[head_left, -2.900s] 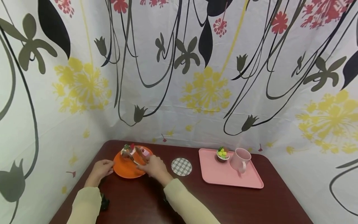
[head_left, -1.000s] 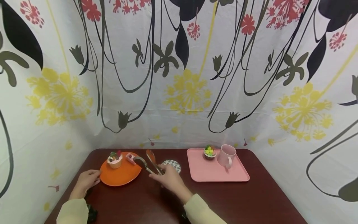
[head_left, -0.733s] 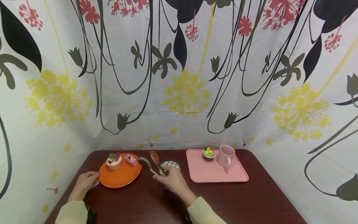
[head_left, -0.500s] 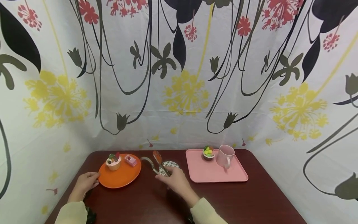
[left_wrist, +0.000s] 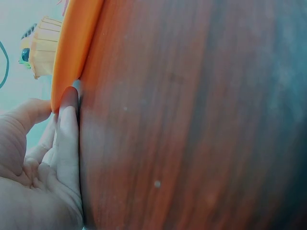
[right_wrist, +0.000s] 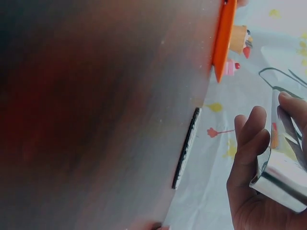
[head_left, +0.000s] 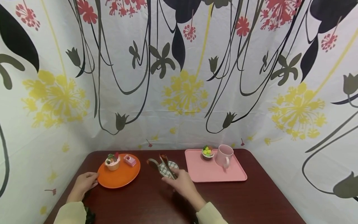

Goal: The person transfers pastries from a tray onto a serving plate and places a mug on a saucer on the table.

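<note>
At the left of the table, my left hand (head_left: 84, 184) pinches the near-left rim of an orange plate (head_left: 118, 179). In the left wrist view the thumb (left_wrist: 36, 111) is at the rim's upper side and the fingertips are under it. A cupcake (head_left: 112, 162) topped with fruit and a small pink cake slice (head_left: 130, 160) sit on the plate. My right hand (head_left: 183, 183) holds metal tongs (head_left: 170, 169) in the air by the checked coaster (head_left: 171, 168). The tongs' arms stand apart with nothing between their tips. The right wrist view shows their bent metal end (right_wrist: 283, 184) in the palm.
A pink tray (head_left: 215, 174) lies right of the coaster. On it stand a pink mug (head_left: 224, 155) and a small fruit-topped cup dessert (head_left: 207, 152). A flower-patterned cloth (head_left: 179, 130) hangs behind and beside the dark table (head_left: 139, 202).
My right hand has taken the tongs from over the cakes on the plate rightward to the coaster. My left hand keeps its hold on the plate rim. The head view has shifted.
</note>
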### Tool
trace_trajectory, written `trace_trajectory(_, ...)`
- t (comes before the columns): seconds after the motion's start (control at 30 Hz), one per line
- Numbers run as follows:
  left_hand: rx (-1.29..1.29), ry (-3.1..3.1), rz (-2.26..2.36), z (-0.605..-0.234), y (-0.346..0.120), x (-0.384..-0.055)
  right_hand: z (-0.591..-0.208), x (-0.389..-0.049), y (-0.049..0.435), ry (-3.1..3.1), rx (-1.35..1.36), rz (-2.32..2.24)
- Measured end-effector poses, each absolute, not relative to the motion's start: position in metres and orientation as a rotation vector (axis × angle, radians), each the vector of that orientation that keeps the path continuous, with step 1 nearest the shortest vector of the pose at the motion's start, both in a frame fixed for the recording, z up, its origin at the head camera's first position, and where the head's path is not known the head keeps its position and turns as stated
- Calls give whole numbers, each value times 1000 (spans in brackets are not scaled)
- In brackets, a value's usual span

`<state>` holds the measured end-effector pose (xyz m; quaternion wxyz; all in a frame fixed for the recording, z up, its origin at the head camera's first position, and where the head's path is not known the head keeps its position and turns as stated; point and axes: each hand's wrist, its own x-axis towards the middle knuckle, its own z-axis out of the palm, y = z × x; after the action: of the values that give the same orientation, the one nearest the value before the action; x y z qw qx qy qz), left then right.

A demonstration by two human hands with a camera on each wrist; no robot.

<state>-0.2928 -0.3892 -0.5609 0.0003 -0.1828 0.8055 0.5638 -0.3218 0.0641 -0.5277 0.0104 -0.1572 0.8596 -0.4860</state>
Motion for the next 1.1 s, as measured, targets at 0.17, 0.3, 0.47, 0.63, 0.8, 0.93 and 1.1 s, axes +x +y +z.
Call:
trace_trajectory(0.17,-572,2524,1773,-561,-389,-293,-530,-321,68,2667,-464,-1515)
trace_trajectory(0.3,-608,2483,1794,-563,-391,-295,-531,-319,74,2669,-468,-1517)
trace_trajectory(0.47,-594,2488,1788,-562,-391,-295,-532,-318,82,2667,-468,-1510)
trace_trajectory(0.63,-550,2520,1772,-559,-390,-294,-531,-316,91,2664,-477,-1520)
trace_trajectory(0.8,-575,2484,1777,-558,-390,-296,-526,-313,102,2684,-473,-1487)
trace_trajectory(0.93,-611,2456,1790,-559,-391,-297,-522,-310,115,2702,-463,-1450)
trace_trajectory(1.1,-620,2448,1799,-561,-393,-299,-518,-309,133,2727,-437,-1419)
